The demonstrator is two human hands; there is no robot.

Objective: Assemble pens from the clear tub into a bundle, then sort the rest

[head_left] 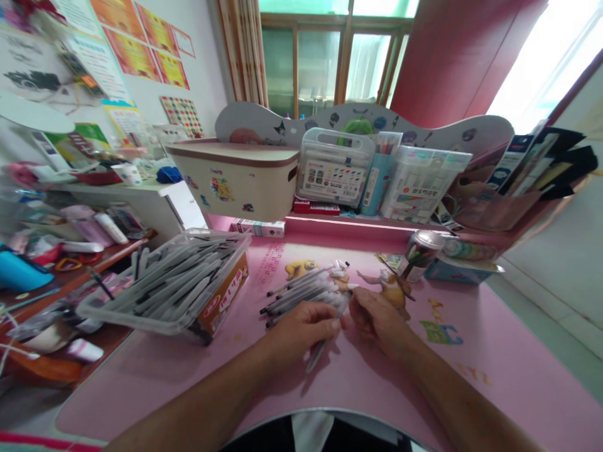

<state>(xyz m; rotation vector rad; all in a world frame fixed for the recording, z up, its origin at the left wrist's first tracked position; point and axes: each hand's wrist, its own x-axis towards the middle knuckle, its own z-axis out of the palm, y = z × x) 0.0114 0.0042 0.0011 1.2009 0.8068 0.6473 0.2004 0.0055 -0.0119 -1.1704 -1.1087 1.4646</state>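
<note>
My left hand (301, 329) is curled around a grey pen (318, 353) whose lower end sticks out below the fingers toward me. My right hand (374, 317) is closed in a pinch at the pen's upper end, touching the left hand's fingertips. Just beyond both hands lies a loose pile of several grey pens (301, 292) with black tips on the pink desk (188, 370). A clear plastic tray (169, 285) full of the same pens stands to the left, resting tilted on an orange box.
A cream storage box (235, 176), marker sets in clear cases (336, 166) and a pen cup line the back shelf. A tin can with pens (419, 254) stands right of the pile. A cluttered side table (61, 276) is at the left.
</note>
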